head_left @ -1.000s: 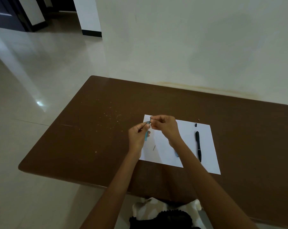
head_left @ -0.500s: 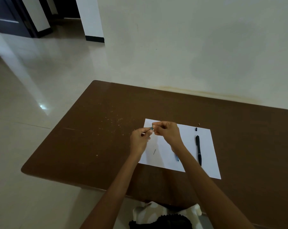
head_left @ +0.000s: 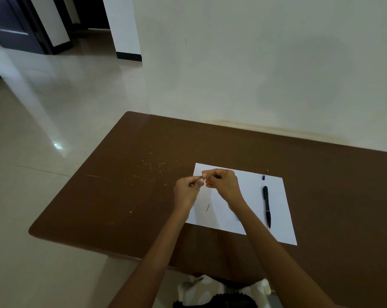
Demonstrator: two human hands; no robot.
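Note:
A white sheet of paper [head_left: 277, 210] lies on a brown table [head_left: 121, 196]. Above the sheet's far left corner my left hand [head_left: 187, 191] and my right hand [head_left: 223, 183] meet, and both pinch a small teal pen part [head_left: 202, 178] between their fingertips. Most of that part is hidden by the fingers. A black pen [head_left: 267, 205] lies on the right half of the sheet, with a small black cap piece [head_left: 263, 177] just beyond it. A thin dark rod [head_left: 208, 207] rests on the paper under my hands. A bit of blue [head_left: 237, 218] shows beside my right forearm.
The table stands against a pale wall [head_left: 254, 74]. Small light crumbs [head_left: 150, 165] are scattered on the table to the left of the sheet. A shiny tiled floor [head_left: 43, 130] and a dark doorway [head_left: 14, 25] lie to the left.
The teal part, earlier hanging visibly below my left fingers, now shows only as a small tip between both hands. The camera has tilted up slightly; the hands stay together.

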